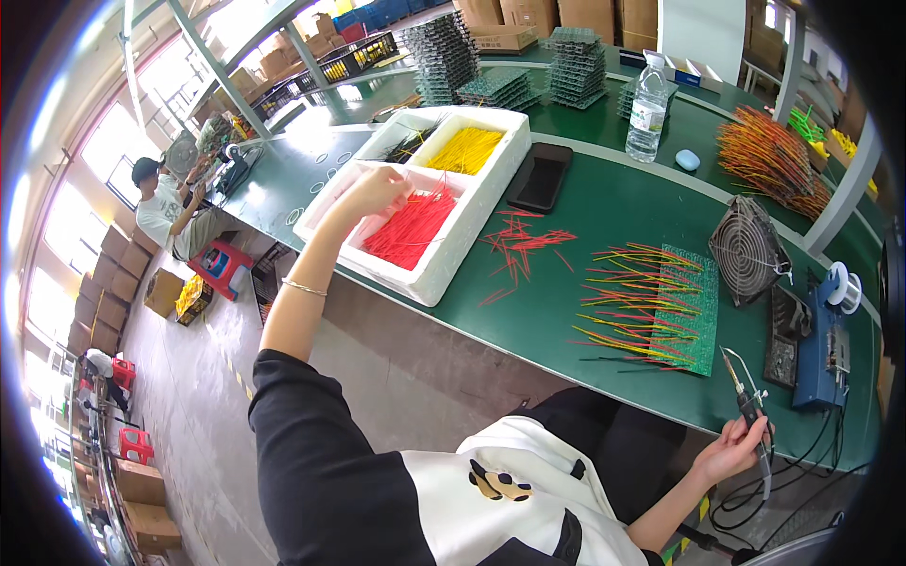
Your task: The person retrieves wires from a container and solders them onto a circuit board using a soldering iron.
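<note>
My left hand (379, 191) is over the red wires (415, 231) in the front section of a white foam box (432, 281). Its fingers are curled together, and whatever they may pinch is too small to make out. In my right hand (731, 453), at the table's near edge, is a soldering iron (748, 406), its tip pointing up and a thin curved tube beside it. Left of the iron lies a green circuit board (703, 316) with rows of red, yellow and dark wires sticking out to its left. Loose red wires (522, 243) lie between box and board.
Yellow wires (464, 151) and black wires (404, 146) fill the box's back sections. Nearby are a phone (541, 177), water bottle (647, 111), small fan (747, 247), blue soldering station (821, 349), solder spool (843, 287) and wired bundle (769, 156). A co-worker (170, 208) sits at far left.
</note>
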Motion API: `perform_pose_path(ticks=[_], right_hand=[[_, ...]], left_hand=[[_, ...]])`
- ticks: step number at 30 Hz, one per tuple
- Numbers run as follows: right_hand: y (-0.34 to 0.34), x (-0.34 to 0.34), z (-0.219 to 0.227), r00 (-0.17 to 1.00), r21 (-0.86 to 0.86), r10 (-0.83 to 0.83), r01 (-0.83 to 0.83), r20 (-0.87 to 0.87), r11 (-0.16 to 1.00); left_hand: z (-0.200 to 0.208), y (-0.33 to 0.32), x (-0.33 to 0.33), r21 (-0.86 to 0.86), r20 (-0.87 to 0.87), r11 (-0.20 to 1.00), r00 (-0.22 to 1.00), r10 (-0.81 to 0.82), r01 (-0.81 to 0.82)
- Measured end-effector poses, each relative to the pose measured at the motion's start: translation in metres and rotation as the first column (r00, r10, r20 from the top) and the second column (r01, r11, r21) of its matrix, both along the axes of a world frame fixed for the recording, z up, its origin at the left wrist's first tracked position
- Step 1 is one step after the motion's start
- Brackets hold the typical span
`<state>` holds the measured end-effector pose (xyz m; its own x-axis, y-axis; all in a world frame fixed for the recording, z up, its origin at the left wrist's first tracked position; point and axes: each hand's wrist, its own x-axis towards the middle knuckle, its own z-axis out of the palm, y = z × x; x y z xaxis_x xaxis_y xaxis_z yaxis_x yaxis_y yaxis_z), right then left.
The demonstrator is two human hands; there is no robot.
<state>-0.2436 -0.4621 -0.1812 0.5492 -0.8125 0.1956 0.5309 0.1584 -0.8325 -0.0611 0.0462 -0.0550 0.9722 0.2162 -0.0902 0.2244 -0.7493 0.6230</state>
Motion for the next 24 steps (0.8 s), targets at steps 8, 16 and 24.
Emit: perform_pose_path(ticks=[8,16,24], right_hand=[[0.002,0.006,0.001,0.999,-0.037,-0.018,0.019,0.034,0.999],[0.002,0.002,0.002,0.998,-0.033,0.017,-0.015,0.062,0.999],[0.0,-0.006,0.001,0.99,0.07,0.069,-0.078,0.119,0.995]], left_hand=[[0.005,-0.114,-0.022,0.598,0.347,0.702,0.665,-0.661,0.386],[-0.071,-0.16,0.033,0.572,0.018,0.546,0.657,-0.754,0.612],[-0.082,-0.162,0.028,0.629,0.088,0.558,0.663,-0.743,0.542]])
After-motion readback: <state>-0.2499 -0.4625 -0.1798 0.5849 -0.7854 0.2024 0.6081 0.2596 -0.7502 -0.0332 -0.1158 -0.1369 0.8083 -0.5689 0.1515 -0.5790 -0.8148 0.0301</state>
